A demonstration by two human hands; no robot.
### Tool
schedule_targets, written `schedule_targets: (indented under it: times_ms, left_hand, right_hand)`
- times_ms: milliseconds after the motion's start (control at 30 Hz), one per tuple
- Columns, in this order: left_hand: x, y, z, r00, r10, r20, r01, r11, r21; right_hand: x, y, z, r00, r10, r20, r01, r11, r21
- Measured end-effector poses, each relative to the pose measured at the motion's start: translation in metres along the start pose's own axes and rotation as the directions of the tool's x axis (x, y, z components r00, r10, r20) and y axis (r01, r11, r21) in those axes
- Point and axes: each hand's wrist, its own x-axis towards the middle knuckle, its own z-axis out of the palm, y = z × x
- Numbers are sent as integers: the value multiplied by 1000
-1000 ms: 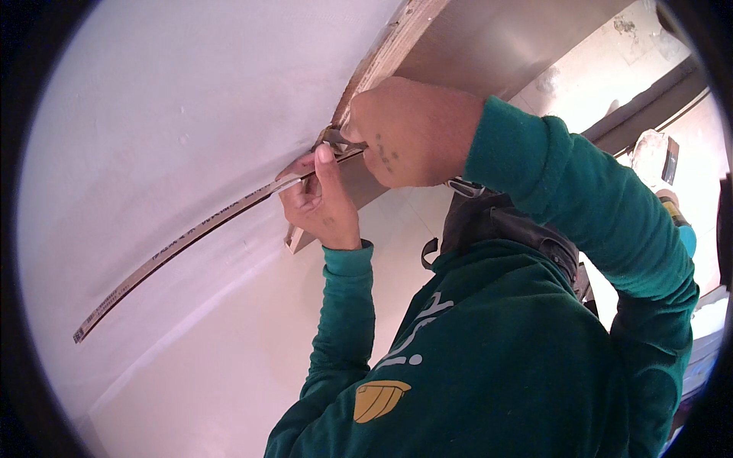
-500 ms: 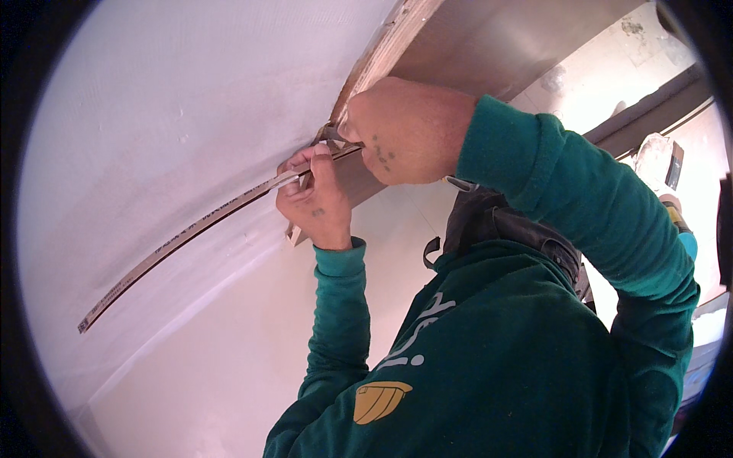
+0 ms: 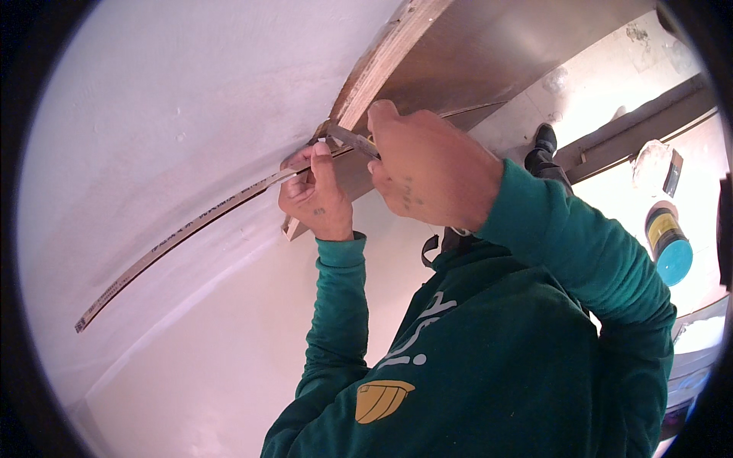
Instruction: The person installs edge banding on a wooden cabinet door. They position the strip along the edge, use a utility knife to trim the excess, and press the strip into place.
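My left hand (image 3: 317,200) is closed around a long thin trim strip (image 3: 183,229), its thumb on top near the right end. The strip is beige with dark markings and runs left along the white wall (image 3: 168,107). In my right hand (image 3: 435,172) is a slim grey tool with a bit of yellow, which looks like a utility knife (image 3: 350,140). Its tip points at the strip's end, beside my left thumb, where a bare wooden edge (image 3: 374,76) meets the wall. I cannot tell whether the tip touches the strip.
A brown panel (image 3: 481,49) extends from the wooden edge. On the right, a dark sill (image 3: 641,130) crosses the floor near a dark shoe (image 3: 545,137). A tub with a teal end (image 3: 674,262) and a whitish bundle (image 3: 650,164) lie beyond my right arm.
My right hand has pulled back to the right and slightly down, uncovering the knife and the wooden edge. My left hand and the strip have barely moved.
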Motion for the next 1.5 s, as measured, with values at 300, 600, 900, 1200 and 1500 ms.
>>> schedule_targets:
  times_ms: [300, 600, 900, 1200, 1500]
  left_hand:
    - [-2, -3, 0, 1000, -24, -12, 25, 1000, 9]
    - [-2, -6, 2, 1000, -13, -28, 13, 1000, -11]
    - [-3, -1, 3, 999, -33, -27, 33, 999, -19]
    - [-1, -2, 6, 999, 31, -27, -31, 999, -30]
    - [-2, 2, 7, 1000, -7, -30, 6, 999, -42]
  right_hand:
    - [-1, -5, 9, 997, 0, -78, 7, 997, 81]
    - [12, -3, 6, 997, -72, -36, 73, 997, 23]
    - [11, -3, -1, 998, -66, 19, 65, 997, 32]
    - [16, 13, -5, 983, -182, -3, 182, 981, 69]
    - [12, 10, -12, 989, -142, 49, 142, 990, 14]
